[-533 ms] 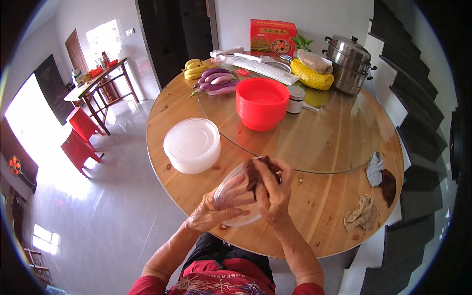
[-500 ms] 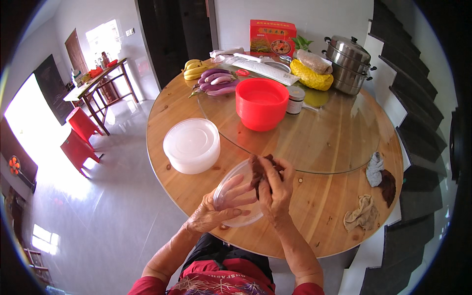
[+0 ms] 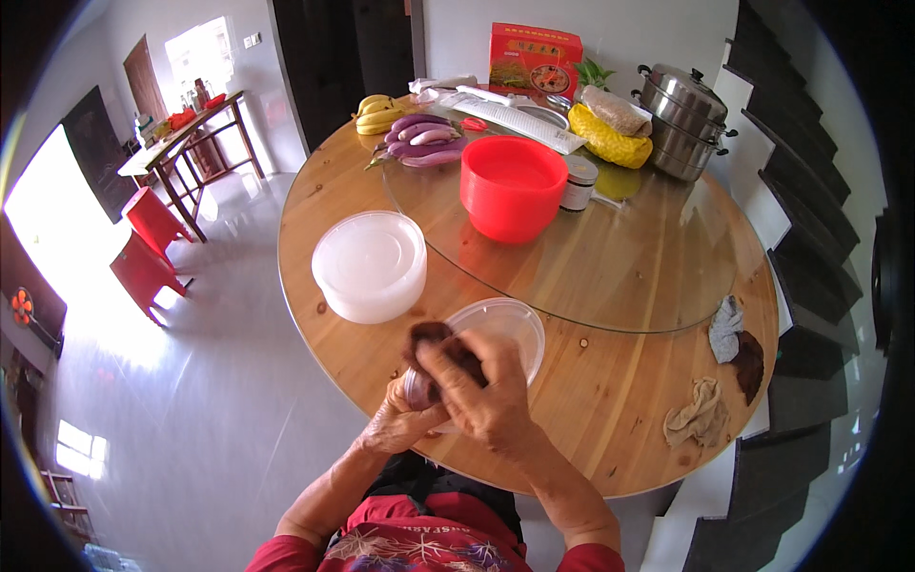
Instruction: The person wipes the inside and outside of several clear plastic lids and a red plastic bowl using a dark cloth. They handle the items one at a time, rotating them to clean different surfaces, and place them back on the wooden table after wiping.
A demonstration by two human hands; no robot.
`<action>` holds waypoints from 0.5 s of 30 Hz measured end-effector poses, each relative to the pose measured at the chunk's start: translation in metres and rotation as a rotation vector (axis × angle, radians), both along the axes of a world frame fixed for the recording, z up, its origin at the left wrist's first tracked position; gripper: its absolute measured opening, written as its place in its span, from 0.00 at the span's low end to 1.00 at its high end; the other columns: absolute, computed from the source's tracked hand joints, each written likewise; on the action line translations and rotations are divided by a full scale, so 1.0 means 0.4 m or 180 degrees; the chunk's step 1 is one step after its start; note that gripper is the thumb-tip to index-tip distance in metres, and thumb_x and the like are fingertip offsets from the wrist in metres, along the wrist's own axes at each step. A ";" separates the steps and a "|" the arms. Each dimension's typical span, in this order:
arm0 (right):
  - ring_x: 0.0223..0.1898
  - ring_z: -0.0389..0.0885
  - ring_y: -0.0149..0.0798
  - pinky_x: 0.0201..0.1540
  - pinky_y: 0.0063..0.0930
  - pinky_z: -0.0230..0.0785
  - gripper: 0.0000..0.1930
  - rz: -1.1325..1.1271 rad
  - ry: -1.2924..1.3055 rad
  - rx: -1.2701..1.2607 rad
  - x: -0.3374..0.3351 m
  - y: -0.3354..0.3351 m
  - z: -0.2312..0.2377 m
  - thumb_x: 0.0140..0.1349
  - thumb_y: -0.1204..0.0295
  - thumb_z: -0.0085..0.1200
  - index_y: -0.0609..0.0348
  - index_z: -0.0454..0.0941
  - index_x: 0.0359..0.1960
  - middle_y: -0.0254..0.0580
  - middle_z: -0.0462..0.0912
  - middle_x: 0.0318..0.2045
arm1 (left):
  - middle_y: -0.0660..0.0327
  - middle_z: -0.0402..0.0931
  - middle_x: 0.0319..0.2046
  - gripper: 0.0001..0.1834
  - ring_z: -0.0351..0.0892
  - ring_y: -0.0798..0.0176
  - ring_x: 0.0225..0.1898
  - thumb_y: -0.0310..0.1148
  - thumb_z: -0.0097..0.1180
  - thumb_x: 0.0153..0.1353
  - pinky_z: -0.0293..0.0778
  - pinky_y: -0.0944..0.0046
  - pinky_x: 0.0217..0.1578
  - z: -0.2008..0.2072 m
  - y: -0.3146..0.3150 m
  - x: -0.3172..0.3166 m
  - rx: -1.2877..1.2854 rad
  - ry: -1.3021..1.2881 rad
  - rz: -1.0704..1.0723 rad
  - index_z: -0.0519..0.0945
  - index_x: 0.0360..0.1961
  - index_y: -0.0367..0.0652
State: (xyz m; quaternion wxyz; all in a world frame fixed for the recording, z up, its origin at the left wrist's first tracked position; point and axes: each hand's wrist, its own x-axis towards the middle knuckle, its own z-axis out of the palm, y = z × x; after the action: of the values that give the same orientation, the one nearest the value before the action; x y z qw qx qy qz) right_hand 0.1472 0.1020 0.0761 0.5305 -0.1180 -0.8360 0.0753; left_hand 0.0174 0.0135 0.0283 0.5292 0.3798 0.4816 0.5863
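My left hand point(image 3: 404, 423) grips the near left edge of a clear round plastic lid point(image 3: 512, 329), held tilted over the table's front edge. In my right hand point(image 3: 494, 400) is a dark brown cloth point(image 3: 431, 334), bunched under the fingers and pressed against the lid's left edge beside my left hand. Motion blurs the cloth and right fingers, and they hide part of the lid and the left fingertips. Just beyond stands a white translucent round tub point(image 3: 370, 272) with a lid on top. Farther back sits a stack of red plastic bowls point(image 3: 512, 205).
The round wooden table point(image 3: 610, 400) carries a glass turntable point(image 3: 629, 286). Eggplants point(image 3: 424, 143), bananas point(image 3: 378, 116), a grater point(image 3: 519, 119), a jar point(image 3: 579, 181), a red box point(image 3: 534, 62) and a steel steamer pot point(image 3: 679, 124) stand behind. Crumpled rags point(image 3: 698, 415) lie at right, near stairs point(image 3: 810, 324).
My right hand and the brown cloth have moved left and down across the lid, to its left edge. The lid now shows more on the right, and the view has shifted slightly.
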 end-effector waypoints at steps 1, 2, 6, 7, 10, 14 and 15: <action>0.43 0.74 0.44 0.43 0.33 0.68 0.23 -0.0081 0.0127 -0.0092 0.005 0.012 0.000 0.48 0.76 0.63 0.54 0.81 0.50 0.40 0.73 0.45 | 0.64 0.78 0.44 0.22 0.79 0.71 0.42 0.27 0.61 0.59 0.80 0.70 0.35 0.005 0.007 0.003 0.0277 0.0299 -0.0083 0.73 0.56 0.45; 0.42 0.74 0.43 0.43 0.31 0.69 0.22 -0.0211 0.0219 -0.0262 0.011 0.022 0.002 0.51 0.80 0.60 0.57 0.80 0.51 0.42 0.72 0.46 | 0.59 0.72 0.53 0.28 0.75 0.63 0.50 0.23 0.57 0.60 0.78 0.64 0.42 0.017 0.008 0.019 0.0607 -0.0182 -0.0146 0.67 0.61 0.47; 0.37 0.76 0.35 0.39 0.25 0.72 0.18 -0.0483 0.0622 -0.0880 0.024 0.087 -0.041 0.60 0.84 0.50 0.63 0.77 0.52 0.44 0.69 0.47 | 0.49 0.47 0.70 0.41 0.56 0.43 0.67 0.13 0.48 0.60 0.67 0.46 0.60 0.013 0.023 0.021 0.1244 -0.1087 -0.0808 0.49 0.71 0.52; 0.36 0.76 0.33 0.38 0.24 0.72 0.17 -0.0384 0.0757 -0.1285 0.024 0.099 -0.062 0.61 0.85 0.49 0.64 0.77 0.52 0.43 0.68 0.47 | 0.48 0.48 0.70 0.41 0.57 0.41 0.67 0.13 0.48 0.60 0.68 0.45 0.59 0.013 0.022 0.021 0.1264 -0.1101 -0.0722 0.49 0.71 0.51; 0.36 0.76 0.34 0.38 0.24 0.72 0.18 -0.0259 0.0999 -0.2339 0.036 0.107 -0.076 0.61 0.85 0.48 0.65 0.76 0.53 0.42 0.68 0.45 | 0.47 0.50 0.69 0.42 0.58 0.39 0.66 0.13 0.50 0.58 0.68 0.43 0.58 0.009 0.020 0.020 0.1246 -0.1207 -0.0521 0.50 0.71 0.51; 0.35 0.76 0.33 0.35 0.22 0.72 0.18 -0.0389 0.0801 -0.1614 0.018 0.095 -0.107 0.63 0.84 0.46 0.65 0.75 0.54 0.42 0.69 0.45 | 0.49 0.50 0.69 0.44 0.58 0.41 0.66 0.13 0.50 0.57 0.68 0.44 0.58 0.005 0.024 0.020 0.1110 -0.1615 -0.0369 0.49 0.71 0.51; 0.35 0.76 0.33 0.35 0.23 0.71 0.18 -0.0466 0.0617 -0.1274 0.012 0.085 -0.101 0.63 0.84 0.46 0.65 0.75 0.55 0.42 0.69 0.45 | 0.49 0.50 0.69 0.44 0.58 0.42 0.66 0.13 0.50 0.56 0.68 0.44 0.58 0.005 0.024 0.021 0.1098 -0.1744 -0.0322 0.49 0.71 0.51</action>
State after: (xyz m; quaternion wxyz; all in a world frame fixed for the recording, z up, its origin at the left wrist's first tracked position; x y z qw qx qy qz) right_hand 0.1519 0.1361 0.0356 0.5784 -0.2734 -0.7388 0.2118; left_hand 0.0256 0.0231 0.0302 0.5955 0.3154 0.1953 0.7126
